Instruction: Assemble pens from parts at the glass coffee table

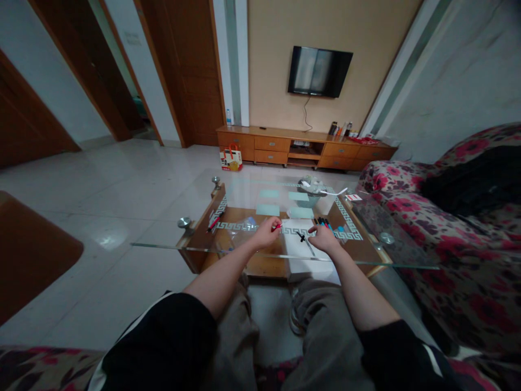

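Head view, seated position, both forearms extended over a glass-topped coffee table (pixel 285 258) with a wooden frame beneath. Left hand (pixel 266 232) is curled closed around a small red marker (pixel 278 226), whose tip pokes out toward the right from between thumb and fingers. Right hand (pixel 324 237) rests palm-down on a white sheet of paper (pixel 299 250), fingers bent; its thumb and forefinger sit right at a small black object (pixel 302 237) lying on the sheet. Whether that object is actually pinched or only touched cannot be told at this size; it may be a marker cap, but that is unclear. The paper lies on the glass between the 2 hands, mostly under the right one. Just beyond the right hand, a row of markers (pixel 322 221) in dark, red and blue colours lies side by side on the table. To the left of the left hand, a crumpled clear plastic bag (pixel 240 225) sits on the glass, and farther left 1 more red pen (pixel 214 221) lies near the table edge. Several pale green cards (pixel 268 209) lie farther back on the table. Floral sofa (pixel 468 239) to the right; wall-mounted television (pixel 319 71) over a low wooden cabinet (pixel 305 147) at the far wall.
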A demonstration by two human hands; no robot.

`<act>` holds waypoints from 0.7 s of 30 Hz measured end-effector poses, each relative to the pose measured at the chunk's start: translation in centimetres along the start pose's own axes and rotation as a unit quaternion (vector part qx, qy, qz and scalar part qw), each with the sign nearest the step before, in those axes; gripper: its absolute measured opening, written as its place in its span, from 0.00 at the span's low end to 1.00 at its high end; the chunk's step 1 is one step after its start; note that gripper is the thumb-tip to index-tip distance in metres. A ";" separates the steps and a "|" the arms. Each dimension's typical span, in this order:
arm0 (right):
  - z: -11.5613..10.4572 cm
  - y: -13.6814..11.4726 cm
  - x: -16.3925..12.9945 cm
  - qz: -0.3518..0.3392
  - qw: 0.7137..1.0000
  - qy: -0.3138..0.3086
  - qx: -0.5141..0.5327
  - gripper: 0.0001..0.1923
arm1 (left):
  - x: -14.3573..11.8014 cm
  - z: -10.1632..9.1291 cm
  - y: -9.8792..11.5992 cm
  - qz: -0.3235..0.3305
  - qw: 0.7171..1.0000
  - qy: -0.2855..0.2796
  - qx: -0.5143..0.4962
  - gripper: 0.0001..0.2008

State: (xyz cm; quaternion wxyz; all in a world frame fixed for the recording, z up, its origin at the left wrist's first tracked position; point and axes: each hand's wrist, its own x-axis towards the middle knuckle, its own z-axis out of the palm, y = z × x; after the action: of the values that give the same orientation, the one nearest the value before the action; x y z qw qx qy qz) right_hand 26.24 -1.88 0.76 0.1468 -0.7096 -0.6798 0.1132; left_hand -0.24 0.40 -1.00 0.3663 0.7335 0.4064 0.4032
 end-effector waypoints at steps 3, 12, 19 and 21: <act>0.4 0.0 -0.1 -0.002 1.000 -0.002 -0.010 0.16 | 0.0 -0.1 0.3 0.001 1.000 -0.004 -0.005 0.06; 0.4 -0.9 -0.1 0.000 1.000 -0.030 0.004 0.15 | -0.2 -0.2 0.9 -0.010 1.000 -0.005 -0.021 0.05; 0.2 -2.8 -0.6 -0.022 0.999 0.037 0.009 0.19 | -0.1 -0.1 0.4 0.000 1.000 -0.010 -0.009 0.05; 0.6 -3.6 -0.9 -0.038 0.998 0.040 -0.013 0.23 | 0.0 0.0 0.3 0.000 1.000 -0.010 -0.006 0.05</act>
State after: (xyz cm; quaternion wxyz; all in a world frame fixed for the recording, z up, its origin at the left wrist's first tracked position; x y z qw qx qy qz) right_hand 22.63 -2.60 1.47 0.1686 -0.6892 -0.7012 0.0699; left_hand -0.19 0.27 -0.77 0.3747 0.7354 0.4001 0.3984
